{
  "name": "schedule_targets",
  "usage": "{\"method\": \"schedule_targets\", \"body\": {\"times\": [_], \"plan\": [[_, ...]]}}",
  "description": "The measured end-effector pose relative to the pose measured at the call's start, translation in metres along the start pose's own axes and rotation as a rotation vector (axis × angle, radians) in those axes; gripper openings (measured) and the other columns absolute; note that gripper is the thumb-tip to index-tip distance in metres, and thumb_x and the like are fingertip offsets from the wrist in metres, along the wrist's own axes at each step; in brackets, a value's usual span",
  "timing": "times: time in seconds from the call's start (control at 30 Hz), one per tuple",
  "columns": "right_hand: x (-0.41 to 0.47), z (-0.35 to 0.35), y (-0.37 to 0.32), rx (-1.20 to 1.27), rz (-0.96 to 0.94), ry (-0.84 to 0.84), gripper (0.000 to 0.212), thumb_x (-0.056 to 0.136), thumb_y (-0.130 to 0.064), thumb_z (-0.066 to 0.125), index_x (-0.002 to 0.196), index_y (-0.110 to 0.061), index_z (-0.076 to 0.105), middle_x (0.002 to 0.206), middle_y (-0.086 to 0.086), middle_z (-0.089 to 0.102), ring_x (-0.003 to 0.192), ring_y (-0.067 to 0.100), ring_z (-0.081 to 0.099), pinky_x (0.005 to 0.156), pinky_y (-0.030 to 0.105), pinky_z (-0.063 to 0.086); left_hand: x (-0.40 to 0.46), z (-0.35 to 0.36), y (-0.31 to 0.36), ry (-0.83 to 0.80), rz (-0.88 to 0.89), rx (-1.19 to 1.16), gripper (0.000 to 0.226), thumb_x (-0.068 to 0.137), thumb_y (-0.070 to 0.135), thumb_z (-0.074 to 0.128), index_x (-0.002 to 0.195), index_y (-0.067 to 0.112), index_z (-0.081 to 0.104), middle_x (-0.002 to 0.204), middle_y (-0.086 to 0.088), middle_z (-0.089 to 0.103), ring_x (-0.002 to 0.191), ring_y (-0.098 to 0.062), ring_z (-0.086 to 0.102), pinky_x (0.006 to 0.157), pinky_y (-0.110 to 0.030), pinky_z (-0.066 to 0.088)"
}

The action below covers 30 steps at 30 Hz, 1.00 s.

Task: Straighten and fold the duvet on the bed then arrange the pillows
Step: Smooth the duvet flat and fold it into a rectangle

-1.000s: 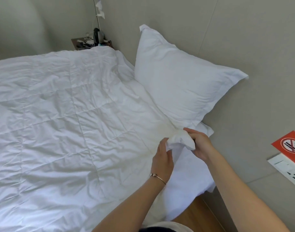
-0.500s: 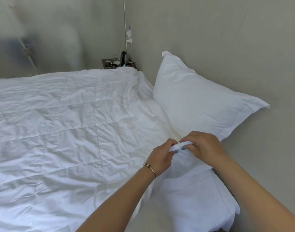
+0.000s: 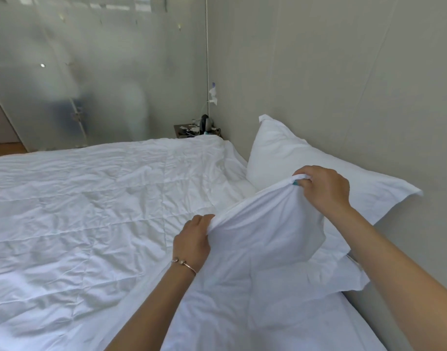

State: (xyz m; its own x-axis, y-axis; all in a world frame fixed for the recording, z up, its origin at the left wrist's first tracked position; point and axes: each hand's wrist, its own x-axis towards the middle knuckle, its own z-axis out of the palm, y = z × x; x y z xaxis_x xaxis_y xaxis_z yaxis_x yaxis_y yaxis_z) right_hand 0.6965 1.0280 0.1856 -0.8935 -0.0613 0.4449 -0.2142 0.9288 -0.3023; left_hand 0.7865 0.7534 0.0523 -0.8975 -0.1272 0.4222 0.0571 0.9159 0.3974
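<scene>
White quilted duvet (image 3: 90, 211) lies spread flat, its near right corner lifted; white pillow (image 3: 288, 158) leans against the right wall.

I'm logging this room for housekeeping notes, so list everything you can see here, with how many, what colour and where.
duvet: one, white, spread over the bed, near corner lifted.
pillow: one in plain view, white, leaning on the wall at the right; a second white piece lies below the lifted corner, unclear what it is.
wall: one, grey-beige, along the right.
frosted panel: one, pale grey, behind the bed at the left.
bedside table: one, dark brown, far corner, with small blurred items on top.
cord: one, white, running down the corner.
bracelet: one, rose gold, on the left wrist.
left hand: grips the duvet edge.
right hand: pinches the duvet corner, raised.
</scene>
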Motion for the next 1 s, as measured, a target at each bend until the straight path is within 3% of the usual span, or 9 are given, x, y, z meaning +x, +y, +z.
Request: {"method": "schedule_targets", "body": {"times": [0.07,0.17,0.33,0.43,0.5,0.6,0.73,0.87,1.0], "plan": [[0.004,0.001,-0.006,-0.08,-0.038,0.036,0.02,0.094,-0.024,0.052,0.098,-0.033,0.069,0.099,-0.009,0.07,0.088,0.021,0.061,0.072,0.03,0.036,0.008,-0.013,-0.014,0.057,0.051,-0.074,0.059,0.079,-0.002,0.043,0.126,0.034,0.051,0.108,-0.004,0.066,0.096,-0.029,0.064,0.07,-0.04,0.053],[0.003,0.012,-0.026,-0.258,-0.167,0.096,0.026,0.091,-0.036,0.053,0.114,-0.033,0.065,0.119,-0.006,0.064,0.113,0.021,0.054,0.105,0.041,0.019,0.024,-0.03,-0.019,0.112,0.133,-0.088,0.053,0.077,0.009,0.036,0.118,0.042,0.038,0.104,-0.002,0.07,0.085,-0.029,0.068,0.068,-0.037,0.054],[-0.035,0.044,-0.093,-0.144,-0.579,-0.053,0.091,0.064,-0.081,0.044,0.141,-0.031,0.04,0.136,-0.006,0.054,0.136,0.023,0.041,0.114,0.054,-0.006,0.045,-0.051,-0.01,0.098,0.298,-0.033,0.034,0.085,0.031,0.027,0.114,0.042,0.041,0.099,0.01,0.07,0.079,-0.018,0.068,0.056,-0.025,0.044],[-0.044,0.065,-0.114,0.028,-0.542,-0.144,0.057,0.083,-0.064,0.054,0.131,-0.034,0.05,0.114,-0.012,0.065,0.113,0.013,0.056,0.115,0.039,0.01,0.048,-0.068,-0.002,0.067,0.351,-0.057,0.029,0.083,0.036,0.029,0.11,0.039,0.042,0.091,0.007,0.071,0.07,-0.02,0.066,0.053,-0.028,0.046],[-0.037,0.067,-0.12,0.166,-0.489,-0.139,0.027,0.091,-0.049,0.054,0.109,-0.031,0.062,0.092,-0.011,0.068,0.082,0.014,0.06,0.08,0.026,0.036,0.046,-0.077,-0.004,0.045,0.287,-0.101,0.026,0.084,0.048,0.028,0.105,0.038,0.038,0.085,0.007,0.068,0.064,-0.02,0.062,0.054,-0.029,0.045],[-0.018,0.066,-0.132,0.231,-0.576,-0.133,0.019,0.087,-0.038,0.05,0.098,-0.033,0.065,0.085,-0.012,0.064,0.072,0.012,0.058,0.052,0.019,0.025,0.039,-0.085,-0.015,0.05,0.178,-0.129,0.039,0.082,0.061,0.038,0.114,0.037,0.041,0.095,0.01,0.067,0.076,-0.016,0.064,0.058,-0.026,0.04],[0.012,0.069,-0.146,0.279,-0.606,-0.194,0.02,0.082,-0.037,0.053,0.096,-0.032,0.068,0.086,-0.017,0.063,0.072,0.008,0.056,0.055,0.018,0.032,0.014,-0.083,-0.063,0.059,0.073,0.044,0.06,0.083,0.05,0.062,0.134,0.037,0.033,0.119,0.012,0.06,0.102,-0.013,0.061,0.065,-0.028,0.045],[0.044,0.063,-0.158,0.299,-0.524,-0.13,0.011,0.089,-0.029,0.062,0.098,-0.029,0.068,0.091,-0.017,0.065,0.075,0.007,0.051,0.063,0.026,0.04,-0.027,-0.089,-0.128,0.125,0.017,0.195,0.088,0.061,0.014,0.081,0.137,0.029,0.037,0.115,0.006,0.059,0.085,-0.019,0.066,0.047,-0.027,0.05],[0.056,0.066,-0.176,0.247,-0.393,-0.177,0.006,0.092,-0.032,0.059,0.097,-0.035,0.061,0.081,-0.021,0.057,0.076,0.011,0.052,0.068,0.033,0.043,-0.021,-0.123,-0.19,0.272,-0.016,0.431,0.071,0.062,-0.002,0.059,0.127,0.024,0.047,0.097,-0.001,0.065,0.066,-0.025,0.064,0.041,-0.028,0.045]]}}
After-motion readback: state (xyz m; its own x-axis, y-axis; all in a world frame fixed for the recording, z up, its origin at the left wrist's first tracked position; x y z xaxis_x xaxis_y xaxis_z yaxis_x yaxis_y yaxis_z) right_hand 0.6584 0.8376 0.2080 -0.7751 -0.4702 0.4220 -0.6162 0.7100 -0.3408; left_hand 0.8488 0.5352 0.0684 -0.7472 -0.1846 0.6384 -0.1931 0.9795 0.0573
